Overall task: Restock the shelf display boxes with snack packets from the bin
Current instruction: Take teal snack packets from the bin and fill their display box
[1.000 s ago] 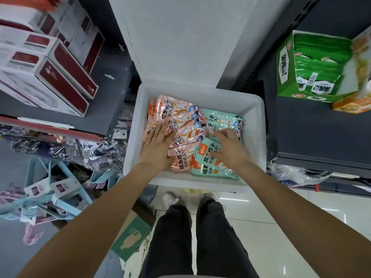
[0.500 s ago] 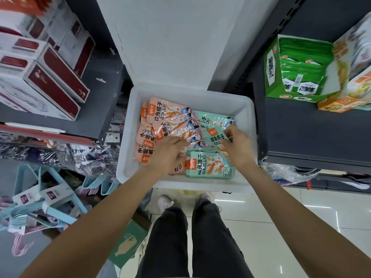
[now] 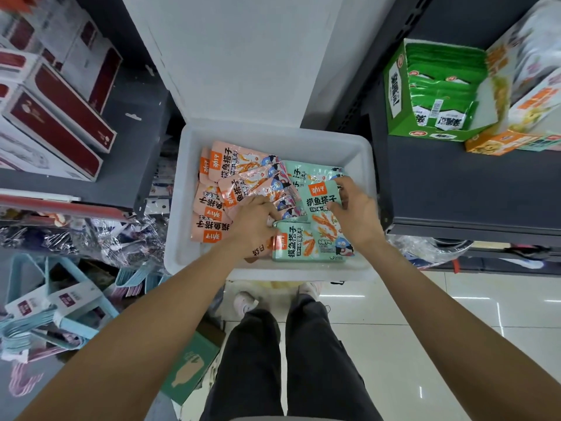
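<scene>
**Head view: both hands in the bin of snack packets**

Head view looks down on both hands inside the white bin [image 3: 362, 165]. The right hand [image 3: 356, 212] curls round the edge of a mint-green packet [image 3: 324, 208], thumb and fingers pinching it so that it stands tilted above another mint-green packet [image 3: 299, 243] lying flat near the front wall. The left hand [image 3: 253, 224] rests on the pink packets [image 3: 236, 177] just beside it, fingers bent down onto them; whether it grips one I cannot tell. The two hands are close together but apart. The pink packets fan over the left half of the bin, the mint-green ones fill the right half. The bin sits between two dark shelves. On the right shelf [image 3: 455, 183] stands a green display box [image 3: 425, 95] with green packets in it, touching an orange box [image 3: 510, 138]. On the left shelf [image 3: 133, 141] lie red and white boxes [image 3: 57, 117].
</scene>
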Demonstrator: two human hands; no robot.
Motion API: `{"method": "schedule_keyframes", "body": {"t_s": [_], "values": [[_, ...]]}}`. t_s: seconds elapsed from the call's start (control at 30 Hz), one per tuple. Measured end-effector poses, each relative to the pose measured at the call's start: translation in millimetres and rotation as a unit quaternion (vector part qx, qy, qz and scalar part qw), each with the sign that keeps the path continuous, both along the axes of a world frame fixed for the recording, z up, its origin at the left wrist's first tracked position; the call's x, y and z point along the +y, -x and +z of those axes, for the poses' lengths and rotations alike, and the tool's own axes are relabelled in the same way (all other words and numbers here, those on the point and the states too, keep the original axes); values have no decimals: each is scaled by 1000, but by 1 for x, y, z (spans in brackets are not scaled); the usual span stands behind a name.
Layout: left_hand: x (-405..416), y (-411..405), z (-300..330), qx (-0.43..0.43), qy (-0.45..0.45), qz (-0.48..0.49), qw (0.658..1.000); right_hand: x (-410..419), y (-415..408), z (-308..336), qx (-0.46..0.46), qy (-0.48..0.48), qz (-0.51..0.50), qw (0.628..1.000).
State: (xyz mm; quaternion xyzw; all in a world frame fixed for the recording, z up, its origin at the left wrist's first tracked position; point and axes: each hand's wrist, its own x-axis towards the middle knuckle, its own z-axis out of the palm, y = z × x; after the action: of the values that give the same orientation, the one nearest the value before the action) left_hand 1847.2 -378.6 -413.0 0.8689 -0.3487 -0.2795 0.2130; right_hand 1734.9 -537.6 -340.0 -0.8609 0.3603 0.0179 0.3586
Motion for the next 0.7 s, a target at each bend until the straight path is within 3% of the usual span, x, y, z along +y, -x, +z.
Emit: {"method": "schedule_keyframes", "body": {"t_s": [0.37,0.7], "values": [[4,12,3,52,0,15,999,5,4,-2,-2,-16,-15,1000],[3,11,6,169,101,105,975,10,6,5,-13,-33,-25,999]]}}
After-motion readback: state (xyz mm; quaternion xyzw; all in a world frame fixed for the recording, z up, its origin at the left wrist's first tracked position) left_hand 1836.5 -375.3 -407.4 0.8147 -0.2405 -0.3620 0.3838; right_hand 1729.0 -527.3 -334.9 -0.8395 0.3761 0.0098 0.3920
